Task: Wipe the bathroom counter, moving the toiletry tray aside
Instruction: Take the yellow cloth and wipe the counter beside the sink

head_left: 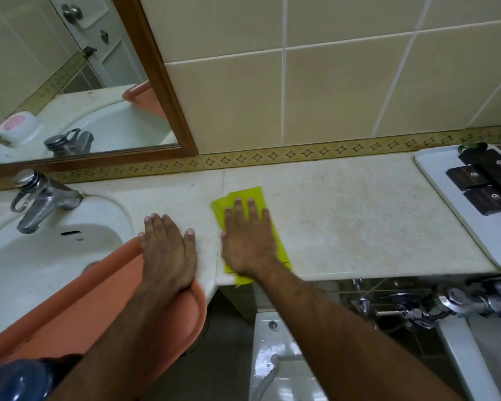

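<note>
Pale speckled marble counter [344, 215]: wide bare stretch between the folded yellow-green cloth [253, 198] near the counter's middle and the white rectangular plastic tray [446, 204] at the right end; a hand can sweep freely there from back edge to front edge. Tray overhangs the front right corner, loaded with dark brown rectangular boxes [485, 183], blocks the right end. Right hand [248, 241] flat on the cloth, left hand [168, 247] flat beside it, narrow gap between. Left end shut in by white ceramic sink [41, 256], chrome lever faucet [38, 198] at the back edge, salmon-orange plastic basin [99, 308] over the sink's front rim. Tiled wall bounds the back edge.
</note>
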{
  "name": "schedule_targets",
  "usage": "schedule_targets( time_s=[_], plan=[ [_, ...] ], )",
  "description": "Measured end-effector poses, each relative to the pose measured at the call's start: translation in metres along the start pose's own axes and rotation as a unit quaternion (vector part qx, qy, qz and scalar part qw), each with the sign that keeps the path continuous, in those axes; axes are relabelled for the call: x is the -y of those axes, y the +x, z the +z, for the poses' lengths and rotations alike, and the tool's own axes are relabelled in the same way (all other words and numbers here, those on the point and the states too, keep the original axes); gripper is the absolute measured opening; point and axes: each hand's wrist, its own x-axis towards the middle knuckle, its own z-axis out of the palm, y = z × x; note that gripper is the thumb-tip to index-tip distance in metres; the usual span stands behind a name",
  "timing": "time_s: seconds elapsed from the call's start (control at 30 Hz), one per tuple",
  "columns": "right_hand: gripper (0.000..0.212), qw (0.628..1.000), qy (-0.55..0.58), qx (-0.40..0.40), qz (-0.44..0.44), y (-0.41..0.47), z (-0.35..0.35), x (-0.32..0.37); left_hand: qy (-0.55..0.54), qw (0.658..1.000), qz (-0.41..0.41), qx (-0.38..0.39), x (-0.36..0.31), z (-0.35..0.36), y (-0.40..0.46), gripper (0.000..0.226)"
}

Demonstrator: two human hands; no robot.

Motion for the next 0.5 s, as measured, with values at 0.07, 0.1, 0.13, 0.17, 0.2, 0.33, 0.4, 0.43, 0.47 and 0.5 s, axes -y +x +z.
schedule_targets(
  time_s=[0.07, 0.1, 0.13, 0.17, 0.2, 0.33, 0.4, 0.43, 0.47, 0.5],
  plan=[
    [0.065, 0.999, 0.028, 0.003, -0.03, 0.007, 0.005, 0.022, 0.0, 1.0, 0.002, -0.006, -0.001, 0.001, 0.001, 0.067],
    [0.064, 0.998, 0.058, 0.002, -0.034, 0.01, 0.004, 0.027, -0.003, 1.0, 0.001, -0.007, -0.001, 0.001, 0.0, 0.066],
    [0.063, 0.994, 0.1, -0.001, -0.031, 0.011, 0.002, 0.029, -0.003, 1.0, 0.004, -0.008, -0.001, 0.0, 0.0, 0.066],
    [0.061, 0.987, 0.158, -0.002, -0.026, 0.012, -0.001, 0.028, 0.002, 1.0, 0.007, -0.008, 0.0, 0.001, 0.0, 0.066],
    [0.058, 0.971, 0.237, 0.009, -0.017, 0.011, -0.009, 0.021, 0.012, 1.0, 0.012, -0.009, 0.0, -0.001, -0.001, 0.065],
    [0.048, 0.911, 0.409, 0.047, -0.026, -0.028, -0.04, -0.022, 0.088, 0.996, 0.03, -0.001, -0.002, -0.009, 0.001, 0.069],
    [0.04, 0.922, 0.386, -0.015, -0.028, -0.064, -0.051, -0.05, 0.127, 0.99, 0.052, -0.015, -0.01, -0.018, 0.008, 0.072],
    [0.035, 0.922, 0.38, -0.071, -0.008, -0.084, -0.056, -0.07, 0.132, 0.989, 0.067, -0.026, -0.025, -0.022, 0.013, 0.073],
    [0.03, 0.916, 0.378, -0.128, 0.024, -0.103, -0.061, -0.089, 0.133, 0.987, 0.081, -0.035, -0.041, -0.025, 0.017, 0.073],
    [0.024, 0.904, 0.384, -0.177, 0.07, -0.121, -0.066, -0.107, 0.133, 0.985, 0.101, -0.045, -0.06, -0.025, 0.022, 0.07]
  ],
)
